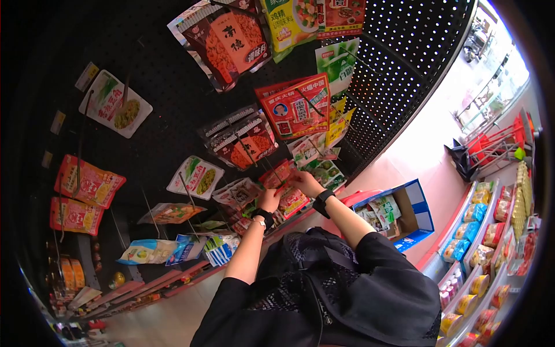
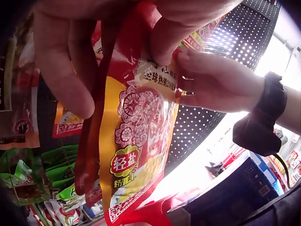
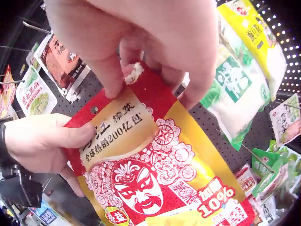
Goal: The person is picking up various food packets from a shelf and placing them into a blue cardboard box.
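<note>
Both hands hold a red and yellow pickled mustard packet [image 3: 174, 169] with a painted opera face, gripping it by its red top end. My left hand [image 1: 269, 200] pinches one top corner, thumb on the printed front, as the right wrist view shows. Curled at the other top corner is my right hand [image 1: 307, 184], beside a ragged white patch [image 3: 133, 74] on the top edge. A round hang hole [image 3: 94, 110] shows between the hands. Behind this packet, the left wrist view has another red packet edge [image 2: 86, 157].
Seasoning packets hang on metal hooks from a black perforated rack [image 1: 399, 75], close around the hands. A blue cardboard box [image 1: 425, 208] with packets inside stands at the right. Shelves of packaged goods [image 1: 480, 248] line the far right, beyond the pink floor [image 1: 416, 156].
</note>
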`<action>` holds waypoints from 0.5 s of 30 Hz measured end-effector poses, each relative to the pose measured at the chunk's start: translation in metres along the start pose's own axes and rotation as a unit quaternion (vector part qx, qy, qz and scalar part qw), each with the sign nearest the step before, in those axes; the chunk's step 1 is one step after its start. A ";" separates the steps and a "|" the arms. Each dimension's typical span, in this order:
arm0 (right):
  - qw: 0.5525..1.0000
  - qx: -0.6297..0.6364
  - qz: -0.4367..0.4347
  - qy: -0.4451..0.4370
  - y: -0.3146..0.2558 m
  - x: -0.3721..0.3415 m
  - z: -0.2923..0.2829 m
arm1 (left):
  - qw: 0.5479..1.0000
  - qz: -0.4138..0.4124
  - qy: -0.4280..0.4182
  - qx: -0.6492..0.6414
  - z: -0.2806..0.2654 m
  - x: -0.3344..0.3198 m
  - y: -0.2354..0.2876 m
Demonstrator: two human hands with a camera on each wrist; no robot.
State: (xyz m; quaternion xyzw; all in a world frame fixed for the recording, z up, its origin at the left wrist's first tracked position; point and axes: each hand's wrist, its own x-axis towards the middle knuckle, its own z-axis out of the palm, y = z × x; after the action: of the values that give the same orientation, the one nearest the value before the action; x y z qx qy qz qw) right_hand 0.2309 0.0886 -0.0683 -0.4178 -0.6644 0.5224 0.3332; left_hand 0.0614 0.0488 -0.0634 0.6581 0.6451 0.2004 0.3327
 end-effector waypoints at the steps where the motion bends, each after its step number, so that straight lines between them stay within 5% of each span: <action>1: 1.000 -0.015 -0.004 -0.008 0.000 0.001 -0.002 | 1.000 -0.010 -0.003 0.014 -0.002 -0.002 0.005; 15: 0.998 -0.001 -0.041 -0.037 -0.009 0.008 -0.012 | 1.000 0.009 -0.018 0.011 -0.002 0.006 -0.001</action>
State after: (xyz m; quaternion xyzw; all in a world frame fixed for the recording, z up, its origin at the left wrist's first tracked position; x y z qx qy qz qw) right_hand 0.2359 0.0996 -0.0571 -0.3706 -0.6937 0.5226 0.3290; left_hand 0.0600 0.0552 -0.0636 0.6712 0.6350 0.1846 0.3350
